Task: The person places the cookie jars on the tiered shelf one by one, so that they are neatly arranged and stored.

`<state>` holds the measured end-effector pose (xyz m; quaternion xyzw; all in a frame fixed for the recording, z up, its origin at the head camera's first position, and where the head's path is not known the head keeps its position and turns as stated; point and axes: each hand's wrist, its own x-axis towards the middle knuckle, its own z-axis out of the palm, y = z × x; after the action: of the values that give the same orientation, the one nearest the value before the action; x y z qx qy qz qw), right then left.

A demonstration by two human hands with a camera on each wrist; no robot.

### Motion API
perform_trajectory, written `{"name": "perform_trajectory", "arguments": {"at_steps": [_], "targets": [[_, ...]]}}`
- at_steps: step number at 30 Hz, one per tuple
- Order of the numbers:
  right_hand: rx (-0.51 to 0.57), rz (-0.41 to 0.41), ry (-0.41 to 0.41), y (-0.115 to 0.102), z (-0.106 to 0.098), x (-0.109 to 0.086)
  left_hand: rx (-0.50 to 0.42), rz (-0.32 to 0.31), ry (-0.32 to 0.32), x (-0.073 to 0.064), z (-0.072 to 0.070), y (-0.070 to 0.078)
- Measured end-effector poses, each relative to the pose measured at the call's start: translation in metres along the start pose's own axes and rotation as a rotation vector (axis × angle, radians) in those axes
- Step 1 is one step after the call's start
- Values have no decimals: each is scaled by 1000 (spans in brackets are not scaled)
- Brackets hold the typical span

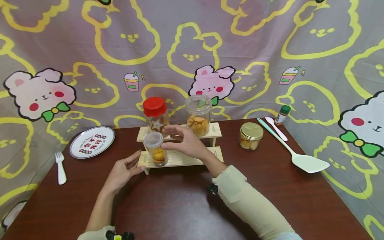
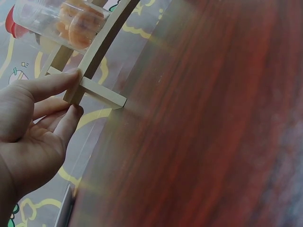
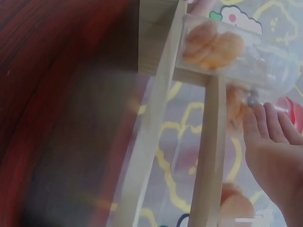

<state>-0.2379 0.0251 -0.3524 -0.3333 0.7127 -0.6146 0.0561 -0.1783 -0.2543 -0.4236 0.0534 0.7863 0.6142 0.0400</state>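
A two-step wooden rack (image 1: 186, 159) stands at the back of the table. On the left end of its lower step is a small clear jar (image 1: 159, 155) of orange snacks, upright with a translucent lid. My left hand (image 1: 121, 173) pinches the rack's lower left corner; in the left wrist view the thumb and fingers (image 2: 70, 124) lie on either side of the board's end. Just right of the small jar, my right hand (image 1: 192, 143) is raised with extended fingers and holds nothing. Whether its thumb touches the jar I cannot tell.
On the upper step stand a red-lidded jar (image 1: 154, 108) with a star-shaped cookie and a clear-lidded jar (image 1: 198, 125). Right of the rack are a gold-lidded jar (image 1: 251, 131), a spatula (image 1: 309, 162), a pink spoon (image 1: 277, 129) and a spice bottle (image 1: 281, 117). Leftward lie a plate (image 1: 90, 135) and fork (image 1: 61, 171).
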Motion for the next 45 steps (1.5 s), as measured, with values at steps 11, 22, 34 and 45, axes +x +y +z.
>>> {"name": "perform_trajectory", "arguments": {"at_steps": [11,22,34,45], "targets": [[-25,55,-12,-4,-32,-21,-24,-18,-4,1,0,0],[0,30,74,-7,-62,-40,-40,-9,9,1,0,-4],[-140,49,169,-1,-106,-66,-44,-8,13,0,1,-3],[-203,127,329,6,-151,-86,-21,5,48,2,0,-4]]}}
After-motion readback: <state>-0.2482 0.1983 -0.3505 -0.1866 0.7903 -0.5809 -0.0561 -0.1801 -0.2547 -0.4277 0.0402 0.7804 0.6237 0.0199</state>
